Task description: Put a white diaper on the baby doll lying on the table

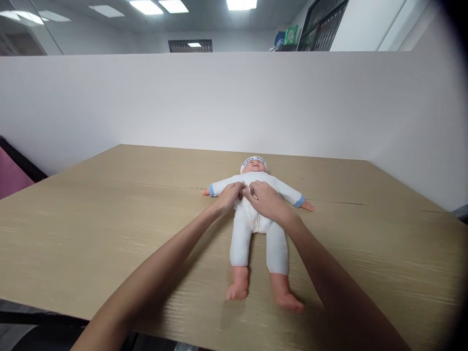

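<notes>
Both hands are pinching the front of the white onesie (256,222) right on the chest of the baby doll (256,214), left hand (230,196) and right hand (266,200) nearly touching each other, fingers narrow and closed on the fabric. The doll lies flat on its back near the middle of the wooden table (91,229), its long axis running away from the person: capped head toward the white partition wall (219,97), bare feet toward the near table edge, arms spread sideways. Risk as I see it: the doll is light and nothing pins it, so a hard tug on the cloth could lift or slide it, or the pinch could slip
</notes>
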Available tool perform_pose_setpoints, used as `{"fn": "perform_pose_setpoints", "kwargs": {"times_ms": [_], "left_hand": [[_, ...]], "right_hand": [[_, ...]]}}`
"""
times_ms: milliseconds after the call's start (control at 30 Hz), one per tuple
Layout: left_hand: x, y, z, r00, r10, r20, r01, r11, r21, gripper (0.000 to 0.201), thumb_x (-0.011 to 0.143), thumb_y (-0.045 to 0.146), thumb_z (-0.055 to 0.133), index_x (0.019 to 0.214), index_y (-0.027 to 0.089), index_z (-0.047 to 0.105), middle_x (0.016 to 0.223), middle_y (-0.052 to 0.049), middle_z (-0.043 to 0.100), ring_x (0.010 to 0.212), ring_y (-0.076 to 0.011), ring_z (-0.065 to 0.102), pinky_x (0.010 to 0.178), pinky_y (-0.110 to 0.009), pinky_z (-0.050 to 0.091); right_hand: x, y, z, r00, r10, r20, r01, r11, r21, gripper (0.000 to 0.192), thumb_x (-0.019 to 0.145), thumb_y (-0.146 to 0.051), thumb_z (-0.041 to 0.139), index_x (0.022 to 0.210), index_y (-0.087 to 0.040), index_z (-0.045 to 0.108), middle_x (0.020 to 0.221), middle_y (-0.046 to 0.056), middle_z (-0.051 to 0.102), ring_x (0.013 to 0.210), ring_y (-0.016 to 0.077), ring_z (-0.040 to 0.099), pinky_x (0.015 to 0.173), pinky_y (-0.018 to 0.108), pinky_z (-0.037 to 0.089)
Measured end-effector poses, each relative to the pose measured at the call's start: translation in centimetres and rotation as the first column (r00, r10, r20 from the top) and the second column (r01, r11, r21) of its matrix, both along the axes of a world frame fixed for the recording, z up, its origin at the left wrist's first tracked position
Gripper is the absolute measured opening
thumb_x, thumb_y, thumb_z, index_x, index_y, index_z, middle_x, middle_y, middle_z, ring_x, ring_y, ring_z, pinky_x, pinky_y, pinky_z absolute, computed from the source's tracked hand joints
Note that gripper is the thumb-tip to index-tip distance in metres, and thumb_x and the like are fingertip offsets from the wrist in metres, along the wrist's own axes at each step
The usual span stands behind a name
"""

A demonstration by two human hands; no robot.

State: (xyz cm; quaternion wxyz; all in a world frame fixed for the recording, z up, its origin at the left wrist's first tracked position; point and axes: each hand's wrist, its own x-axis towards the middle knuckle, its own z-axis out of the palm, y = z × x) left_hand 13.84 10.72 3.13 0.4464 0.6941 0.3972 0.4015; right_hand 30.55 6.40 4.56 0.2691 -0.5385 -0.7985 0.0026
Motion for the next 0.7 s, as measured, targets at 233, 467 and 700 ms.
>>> {"fn": "perform_pose_setpoints", "kwargs": {"times_ms": [233, 467, 700], "left_hand": [[-0.8, -1.8, -2.2, 0.988, 0.075, 0.132, -0.082, 0.995, 0.05, 0.04, 0.09, 0.055, 0.069, 0.086, 0.025, 0.044, 0.075, 0.005, 0.047, 0.069, -0.0136, 0.044, 0.066, -0.028, 0.039], [-0.2, -4.8, -1.5, 0.938, 0.331, 0.104, -0.346, 0.915, 0.208, 0.045, 0.097, 0.045, 0.069, 0.077, 0.025, 0.033, 0.072, 0.006, 0.041, 0.067, -0.0141, 0.04, 0.067, -0.03, 0.034], [-2.1, -12.4, 0.5, 0.948, 0.076, -0.31, 0.067, 0.903, 0.425, 0.02, 0.1, 0.041, 0.066, 0.092, 0.025, 0.058, 0.089, -0.002, 0.068, 0.09, -0.0234, 0.059, 0.084, -0.038, 0.044]], "right_hand": [[0.1, 0.8, -0.9, 0.997, -0.056, -0.045, 0.058, 0.998, 0.03, 0.022, 0.101, -0.025, 0.054, 0.08, -0.027, 0.049, 0.084, 0.005, 0.065, 0.082, 0.0238, 0.058, 0.072, 0.034, 0.038], [0.2, -1.3, 0.5, 0.942, 0.004, -0.335, 0.052, 0.986, 0.161, 0.015, 0.088, -0.015, 0.053, 0.086, -0.027, 0.044, 0.088, 0.002, 0.059, 0.084, 0.0225, 0.057, 0.076, 0.035, 0.045], [1.3, -12.0, 1.0, 0.818, 0.171, -0.55, -0.208, 0.978, -0.006, 0.01, 0.099, -0.033, 0.065, 0.099, -0.027, 0.057, 0.106, 0.006, 0.068, 0.097, 0.0243, 0.068, 0.075, 0.036, 0.061]]}}
